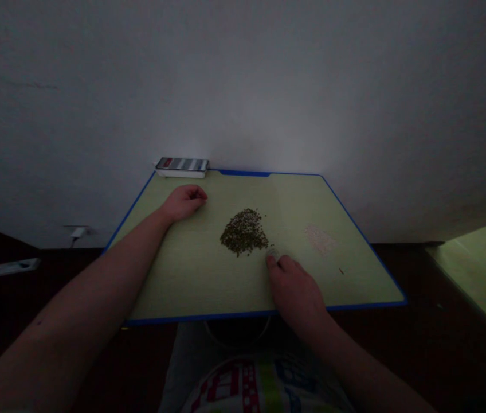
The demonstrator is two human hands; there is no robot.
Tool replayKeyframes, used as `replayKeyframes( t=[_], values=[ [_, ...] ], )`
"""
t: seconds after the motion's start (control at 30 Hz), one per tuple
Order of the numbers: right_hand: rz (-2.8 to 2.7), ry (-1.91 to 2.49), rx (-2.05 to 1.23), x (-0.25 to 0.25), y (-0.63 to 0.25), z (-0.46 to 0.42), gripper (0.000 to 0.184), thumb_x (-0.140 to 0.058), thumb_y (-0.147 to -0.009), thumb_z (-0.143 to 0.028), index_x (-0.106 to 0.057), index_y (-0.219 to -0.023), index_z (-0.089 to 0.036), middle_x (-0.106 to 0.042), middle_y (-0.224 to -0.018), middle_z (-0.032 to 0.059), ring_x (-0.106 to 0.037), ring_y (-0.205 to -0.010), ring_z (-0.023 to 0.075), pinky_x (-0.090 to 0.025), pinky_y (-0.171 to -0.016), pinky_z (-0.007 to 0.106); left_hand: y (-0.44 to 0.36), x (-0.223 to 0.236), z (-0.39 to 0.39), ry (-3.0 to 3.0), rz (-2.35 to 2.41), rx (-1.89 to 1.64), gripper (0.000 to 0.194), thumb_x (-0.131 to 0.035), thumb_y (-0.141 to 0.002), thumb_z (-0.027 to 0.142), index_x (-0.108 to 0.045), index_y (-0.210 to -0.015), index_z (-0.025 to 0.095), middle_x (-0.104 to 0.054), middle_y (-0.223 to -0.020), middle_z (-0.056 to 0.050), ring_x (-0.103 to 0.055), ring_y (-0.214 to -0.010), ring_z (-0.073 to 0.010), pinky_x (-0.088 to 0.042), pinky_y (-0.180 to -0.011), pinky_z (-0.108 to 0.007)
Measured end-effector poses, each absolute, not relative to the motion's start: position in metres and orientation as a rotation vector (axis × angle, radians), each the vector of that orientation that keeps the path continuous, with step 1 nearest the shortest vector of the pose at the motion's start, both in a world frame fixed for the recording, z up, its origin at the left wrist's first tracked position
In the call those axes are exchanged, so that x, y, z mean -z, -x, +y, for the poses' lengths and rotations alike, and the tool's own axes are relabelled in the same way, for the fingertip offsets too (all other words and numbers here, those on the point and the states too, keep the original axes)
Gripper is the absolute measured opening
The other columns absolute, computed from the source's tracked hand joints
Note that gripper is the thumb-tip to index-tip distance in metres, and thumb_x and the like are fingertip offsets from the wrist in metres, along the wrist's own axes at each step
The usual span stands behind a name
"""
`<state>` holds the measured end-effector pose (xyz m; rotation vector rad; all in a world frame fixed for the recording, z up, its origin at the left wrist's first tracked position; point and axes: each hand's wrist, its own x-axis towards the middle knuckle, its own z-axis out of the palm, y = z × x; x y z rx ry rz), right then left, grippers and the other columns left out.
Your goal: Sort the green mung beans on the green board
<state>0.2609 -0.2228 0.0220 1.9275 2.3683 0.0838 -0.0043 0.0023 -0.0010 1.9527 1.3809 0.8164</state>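
A heap of small dark green-brown grains, like beans or seeds (245, 232), lies on the middle of a pale board with a blue edge (200, 281). My right hand (297, 287) is at the near right side of the heap, thumb and fingers closed on a small round, pale disc-like piece (273, 253). Its exact kind is too blurred to tell. On the board's far left part rests my left hand (184, 202), fingers curled in a loose fist and apart from the heap. Nothing shows in it. Right of the heap is a thin spread of small whitish grains (320, 238).
A phone (183, 164) lies on a white box (181, 173) at the board's far left corner, by the wall (269, 86). A small dark sliver (341, 271) lies at the right. A power strip (15, 267) and a plugged-in charger (78, 232) are at the left.
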Motion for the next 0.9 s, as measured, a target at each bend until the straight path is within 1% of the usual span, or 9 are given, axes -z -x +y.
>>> replayKeyframes(
  t=[0.13, 0.27, 0.37, 0.47, 0.6, 0.77, 0.9],
  values=[
    [2.301, -1.966, -0.090, -0.022, -0.271, -0.224, 0.045, -0.040, -0.089, -0.010, -0.053, -0.132, -0.012, -0.064, -0.098, 0.0136, -0.061, -0.089, 0.0227, -0.048, -0.071, 0.028, 0.005, 0.002, 0.003, -1.964, 1.377, -0.834, 0.022, -0.059, -0.062, 0.031, -0.063, -0.078, 0.017, -0.055, -0.062, 0.001, -0.048, -0.058, -0.0129, -0.038, -0.056, -0.026],
    [2.289, -1.960, -0.081, -0.022, -0.276, -0.230, 0.047, -0.040, -0.088, -0.009, -0.052, -0.133, -0.015, -0.064, -0.098, 0.0124, -0.061, -0.089, 0.0211, -0.048, -0.071, 0.027, 0.005, 0.002, 0.003, -1.951, 1.371, -0.824, 0.022, -0.059, -0.061, 0.032, -0.063, -0.076, 0.017, -0.054, -0.061, 0.001, -0.047, -0.056, -0.0121, -0.037, -0.055, -0.025],
    [2.354, -1.894, -0.077, -0.021, -0.274, -0.234, 0.049, -0.040, -0.087, -0.008, -0.051, -0.134, -0.014, -0.064, -0.102, 0.0132, -0.060, -0.090, 0.0217, -0.049, -0.071, 0.028, 0.005, 0.002, 0.003, -1.952, 1.367, -0.823, 0.022, -0.058, -0.061, 0.032, -0.063, -0.077, 0.017, -0.053, -0.060, 0.002, -0.046, -0.056, -0.0120, -0.037, -0.055, -0.025],
    [2.427, -1.850, -0.073, -0.019, -0.269, -0.233, 0.050, -0.040, -0.087, -0.007, -0.050, -0.135, -0.013, -0.064, -0.106, 0.0140, -0.059, -0.093, 0.0226, -0.048, -0.074, 0.029, 0.005, 0.002, 0.004, -1.961, 1.360, -0.819, 0.023, -0.058, -0.062, 0.032, -0.063, -0.078, 0.017, -0.053, -0.060, 0.001, -0.046, -0.056, -0.0121, -0.036, -0.055, -0.025],
    [2.459, -1.842, -0.044, -0.017, -0.265, -0.225, 0.048, -0.038, -0.088, -0.007, -0.051, -0.134, -0.013, -0.064, -0.105, 0.0135, -0.059, -0.092, 0.0224, -0.047, -0.076, 0.029, 0.005, 0.002, 0.003, -1.964, 1.379, -0.803, 0.023, -0.058, -0.062, 0.031, -0.063, -0.079, 0.016, -0.054, -0.062, 0.001, -0.047, -0.057, -0.0122, -0.037, -0.055, -0.025],
    [2.402, -1.907, -0.041, -0.017, -0.269, -0.217, 0.047, -0.037, -0.090, -0.009, -0.052, -0.135, -0.013, -0.063, -0.104, 0.0145, -0.059, -0.092, 0.0241, -0.046, -0.074, 0.030, 0.006, 0.003, 0.003, -1.983, 1.381, -0.816, 0.025, -0.058, -0.063, 0.032, -0.064, -0.080, 0.015, -0.055, -0.065, 0.000, -0.047, -0.059, -0.0124, -0.038, -0.057, -0.026],
    [2.338, -1.987, -0.039, -0.017, -0.283, -0.209, 0.045, -0.038, -0.092, -0.014, -0.052, -0.134, -0.012, -0.064, -0.101, 0.0149, -0.060, -0.089, 0.0254, -0.046, -0.070, 0.031, 0.006, 0.004, 0.004, -1.968, 1.376, -0.823, 0.023, -0.058, -0.063, 0.030, -0.063, -0.079, 0.015, -0.055, -0.065, 0.001, -0.047, -0.058, -0.0119, -0.038, -0.057, -0.025]
  ],
)
